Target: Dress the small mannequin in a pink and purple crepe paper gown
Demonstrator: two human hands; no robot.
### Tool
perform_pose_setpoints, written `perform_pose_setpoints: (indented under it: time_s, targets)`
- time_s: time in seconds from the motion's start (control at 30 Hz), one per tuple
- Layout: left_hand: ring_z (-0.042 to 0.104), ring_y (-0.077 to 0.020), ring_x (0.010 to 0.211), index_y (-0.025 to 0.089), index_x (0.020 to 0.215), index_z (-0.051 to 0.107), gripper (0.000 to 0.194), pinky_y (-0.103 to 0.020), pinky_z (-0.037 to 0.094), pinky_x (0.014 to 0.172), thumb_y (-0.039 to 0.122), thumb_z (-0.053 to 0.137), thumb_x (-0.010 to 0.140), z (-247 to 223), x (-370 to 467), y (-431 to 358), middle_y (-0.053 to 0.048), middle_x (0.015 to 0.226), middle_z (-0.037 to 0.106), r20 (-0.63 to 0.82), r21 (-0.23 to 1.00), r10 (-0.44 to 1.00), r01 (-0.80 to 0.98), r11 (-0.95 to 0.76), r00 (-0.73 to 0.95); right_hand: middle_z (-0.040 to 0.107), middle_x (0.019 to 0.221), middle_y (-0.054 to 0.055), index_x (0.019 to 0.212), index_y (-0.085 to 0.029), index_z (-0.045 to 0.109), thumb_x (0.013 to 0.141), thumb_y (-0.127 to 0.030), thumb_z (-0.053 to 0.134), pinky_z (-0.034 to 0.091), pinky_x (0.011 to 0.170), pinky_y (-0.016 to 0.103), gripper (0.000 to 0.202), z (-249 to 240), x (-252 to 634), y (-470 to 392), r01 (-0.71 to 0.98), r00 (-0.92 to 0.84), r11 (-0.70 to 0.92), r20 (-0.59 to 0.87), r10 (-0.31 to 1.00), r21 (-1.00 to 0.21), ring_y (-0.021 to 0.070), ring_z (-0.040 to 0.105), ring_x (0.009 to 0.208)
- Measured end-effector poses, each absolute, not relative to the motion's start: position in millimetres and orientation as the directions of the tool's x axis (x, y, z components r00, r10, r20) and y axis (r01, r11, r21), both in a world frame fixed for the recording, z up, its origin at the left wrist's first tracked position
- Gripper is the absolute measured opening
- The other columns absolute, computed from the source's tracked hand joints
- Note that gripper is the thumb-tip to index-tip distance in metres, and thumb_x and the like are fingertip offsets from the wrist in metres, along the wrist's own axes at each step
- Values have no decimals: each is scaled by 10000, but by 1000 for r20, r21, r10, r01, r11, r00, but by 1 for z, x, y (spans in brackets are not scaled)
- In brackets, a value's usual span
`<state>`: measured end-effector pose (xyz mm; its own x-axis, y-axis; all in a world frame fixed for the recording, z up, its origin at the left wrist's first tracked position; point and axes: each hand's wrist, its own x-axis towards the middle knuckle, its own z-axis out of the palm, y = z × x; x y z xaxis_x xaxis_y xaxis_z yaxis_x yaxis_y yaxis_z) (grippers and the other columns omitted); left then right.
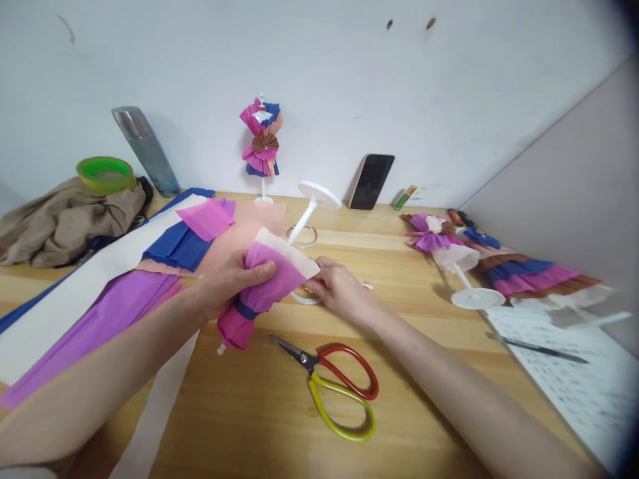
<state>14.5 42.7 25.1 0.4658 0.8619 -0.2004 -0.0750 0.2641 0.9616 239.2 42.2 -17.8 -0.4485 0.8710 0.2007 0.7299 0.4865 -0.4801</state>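
My left hand (237,283) is wrapped around a small mannequin stand dressed in a crepe paper dress (267,273). It is tilted, with its round white base (320,195) pointing up and away from me. The dress is magenta at the top, with a dark blue waistband (245,308), a purple skirt and a cream hem (274,241). My right hand (332,283) is closed at the hem's right corner, thumb and fingers pinched on the paper edge. Scissors (307,360) with one red and one yellow handle lie on the table below the hands.
Crepe paper sheets (180,246) and strips cover the table's left side, near a cloth with green tape (106,174) and a leaning bottle (150,150). A dressed mannequin (263,143) and phone (372,181) stand by the wall. More paper dresses (529,269) and printed sheets (554,372) lie right.
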Motion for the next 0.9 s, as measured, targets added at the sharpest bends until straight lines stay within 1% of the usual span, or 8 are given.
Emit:
perform_pose_setpoints:
  time_s: [0.2, 0.3, 0.4, 0.53, 0.7, 0.8, 0.87, 0.9]
  targets:
    - [620, -128, 546, 92, 824, 682, 432, -188, 504, 493, 463, 824, 655, 25, 18, 39, -66, 644, 686, -239, 941, 834, -93, 325, 497, 573, 775, 31, 705, -141, 612, 896, -189, 580, 381, 623, 240, 200, -27, 239, 44, 708, -440, 499, 242, 865, -499, 128, 538, 670]
    - [640, -152, 542, 91, 836, 676, 469, -220, 532, 488, 504, 808, 659, 23, 17, 40, -82, 651, 697, -291, 908, 809, -118, 401, 511, 598, 784, 26, 728, -162, 619, 872, -142, 589, 404, 695, 245, 148, -27, 238, 44, 676, -483, 547, 264, 835, -494, 140, 556, 745]
    - [657, -169, 544, 99, 869, 671, 509, -236, 545, 478, 521, 822, 629, 20, 15, 43, -84, 663, 707, -350, 865, 795, -156, 477, 495, 604, 740, 33, 667, -166, 596, 874, -166, 588, 408, 767, 276, 207, -21, 238, 42, 665, -486, 571, 301, 820, -482, 163, 553, 789]
    - [665, -170, 543, 88, 900, 668, 548, -232, 553, 488, 523, 834, 610, 16, 15, 46, -98, 688, 720, -351, 847, 808, -209, 490, 473, 612, 797, 52, 718, -162, 612, 858, -182, 578, 400, 696, 272, 146, -16, 242, 38, 678, -362, 513, 369, 856, -526, 164, 558, 763]
    - [673, -183, 561, 92, 893, 657, 542, -249, 566, 502, 471, 873, 571, 7, 14, 46, -86, 677, 719, -347, 824, 791, -239, 513, 503, 476, 593, -12, 589, -192, 449, 863, -333, 538, 328, 567, 258, 321, -7, 248, 33, 654, -188, 430, 417, 889, -623, 124, 451, 568]
    - [686, -185, 605, 85, 903, 667, 532, -255, 577, 560, 485, 852, 604, 0, 12, 47, -97, 723, 731, -331, 802, 767, -264, 536, 550, 423, 543, -30, 557, -198, 410, 871, -329, 480, 303, 533, 250, 348, 9, 250, 23, 644, -272, 360, 237, 933, -675, 105, 396, 515]
    - [688, -173, 624, 77, 914, 678, 557, -245, 575, 600, 514, 841, 609, -6, 9, 48, -101, 756, 738, -299, 782, 746, -294, 549, 595, 395, 491, -43, 537, -194, 430, 832, -331, 540, 253, 488, 249, 343, 21, 248, 10, 726, -449, 316, -74, 890, -611, 96, 358, 466]
    - [688, -168, 631, 77, 926, 684, 576, -239, 572, 611, 529, 837, 605, -9, 8, 48, -101, 771, 740, -282, 773, 735, -308, 555, 617, 459, 523, -37, 576, -188, 491, 764, -310, 624, 242, 482, 246, 260, 27, 247, 1, 755, -534, 370, -179, 827, -542, 100, 392, 477]
